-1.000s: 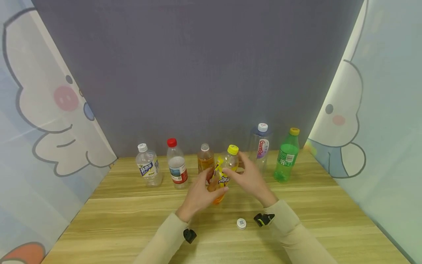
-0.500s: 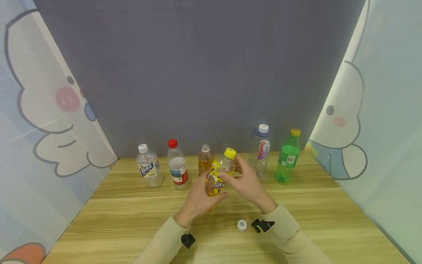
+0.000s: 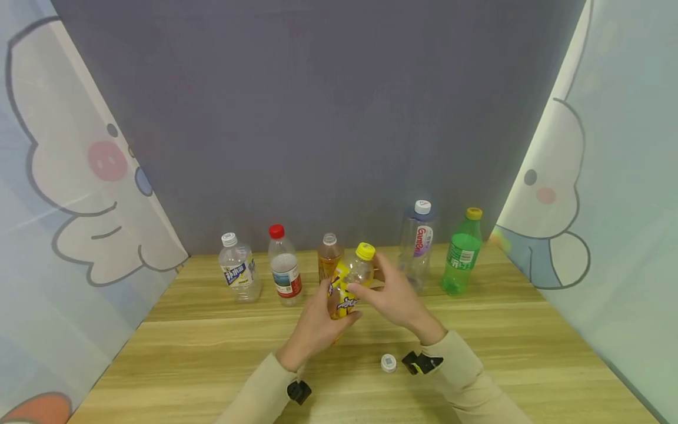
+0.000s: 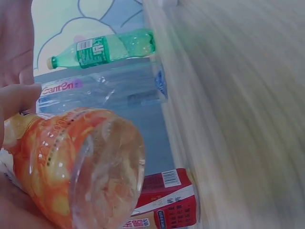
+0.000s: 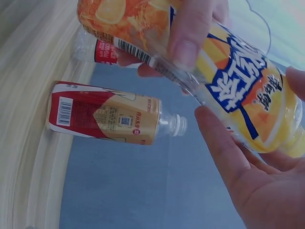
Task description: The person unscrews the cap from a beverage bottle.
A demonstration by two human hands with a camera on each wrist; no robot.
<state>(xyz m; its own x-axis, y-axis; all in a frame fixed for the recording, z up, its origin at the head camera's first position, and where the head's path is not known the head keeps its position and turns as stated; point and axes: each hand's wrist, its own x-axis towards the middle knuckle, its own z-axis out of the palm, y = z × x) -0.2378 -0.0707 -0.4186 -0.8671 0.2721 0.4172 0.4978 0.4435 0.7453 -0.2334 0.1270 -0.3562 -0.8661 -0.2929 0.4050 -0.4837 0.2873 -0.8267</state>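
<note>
A clear drink bottle with a yellow-and-orange label and a yellow cap is tilted above the table, its base off the wood in the left wrist view. My left hand grips its lower half, thumb across the label in the right wrist view. Around the upper part, below the cap, my right hand holds the bottle with thumb in front and fingers partly hidden behind. Just behind stands an uncapped tea bottle, its red-and-tan side plain in the right wrist view.
Left of the tea bottle stand a red-capped bottle and a white-capped bottle. To the right are a tall clear bottle and a green bottle. A loose white cap lies near my right wrist.
The yellow-labelled bottle has come nearer and slightly left, with both hands closing more firmly around it. The other bottles and the loose cap have not moved.
</note>
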